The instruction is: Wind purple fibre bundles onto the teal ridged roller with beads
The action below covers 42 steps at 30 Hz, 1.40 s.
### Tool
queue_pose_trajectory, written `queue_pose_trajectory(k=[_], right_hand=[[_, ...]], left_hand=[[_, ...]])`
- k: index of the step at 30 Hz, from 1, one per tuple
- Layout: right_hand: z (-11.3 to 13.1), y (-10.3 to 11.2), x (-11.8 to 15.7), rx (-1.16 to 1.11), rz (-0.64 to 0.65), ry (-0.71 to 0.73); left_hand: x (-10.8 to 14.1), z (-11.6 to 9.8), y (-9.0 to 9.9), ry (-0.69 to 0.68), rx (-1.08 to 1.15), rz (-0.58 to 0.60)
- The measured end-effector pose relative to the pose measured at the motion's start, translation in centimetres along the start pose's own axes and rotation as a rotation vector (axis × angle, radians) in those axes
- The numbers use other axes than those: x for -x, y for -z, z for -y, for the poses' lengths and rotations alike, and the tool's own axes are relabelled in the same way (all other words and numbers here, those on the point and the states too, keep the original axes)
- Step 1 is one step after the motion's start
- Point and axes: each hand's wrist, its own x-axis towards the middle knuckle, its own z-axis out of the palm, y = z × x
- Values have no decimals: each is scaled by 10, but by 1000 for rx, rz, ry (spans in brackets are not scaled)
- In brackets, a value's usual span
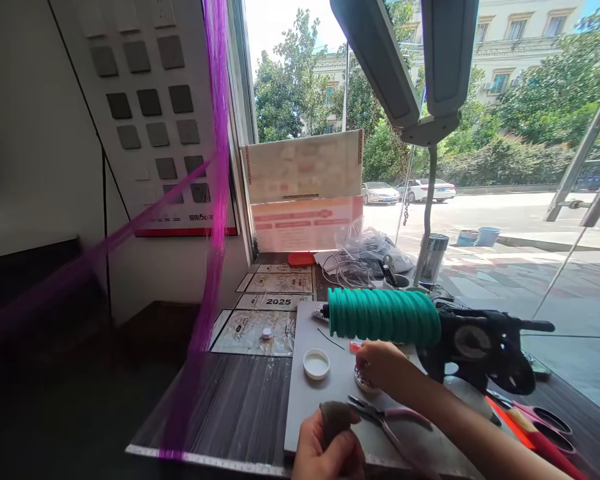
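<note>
My left hand (330,448) is at the near edge of a pale board (303,407), a dark grey finger cover on one finger. Its fingers are curled together, and anything in them is hidden. My right hand (380,365) reaches across the board with its fingers pinched over a small round dish (364,383) of tiny bead-like pieces. Whether a piece is between those fingertips I cannot see. Pliers (380,415) with pink handles lie between my hands. A white round lid or shallow dish (317,365) sits to the left. A small red item (355,347) shows beside my right fingers.
A teal ribbed cylinder (384,316) on a black mount (480,343) overhangs the board. Scissors (545,417) lie at the right. A lamp arm (429,200) rises behind. Purple strands (217,200) hang at left. Plastic bags (375,253) are piled by the window.
</note>
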Motion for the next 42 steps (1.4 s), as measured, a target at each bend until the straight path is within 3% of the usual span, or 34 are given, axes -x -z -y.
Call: queue_pose_trajectory(k=[5,12,17,21,24,27,31,36,42], right_hand=[[3,14,12,-44,-4,-43],[-2,5,13,-322,-135,-103],[-1,11,14,-435,-91,-143],[1,15,17,-397,-49,-177],[9,17,24,-516,-17,-179],[22,20,38,-607,-55,-102],[35,23,54,-485,-73,99],[34,17,58,-391,-39,147],[37,20,63,-475,-118,191]], left_hand=[[-4,-7,-3,-40,-23,18],[-1,-17,-15,-43,-98,5],[-6,-20,-17,-83,-128,-18],[-19,-19,-14,-124,-215,0],[-29,-20,-16,-180,-346,-87],[-34,-25,-24,-245,-416,-175],[-32,-30,-34,-269,-471,-147],[-33,-25,-32,-269,-500,-158],[-31,-28,-32,-228,-313,-70]])
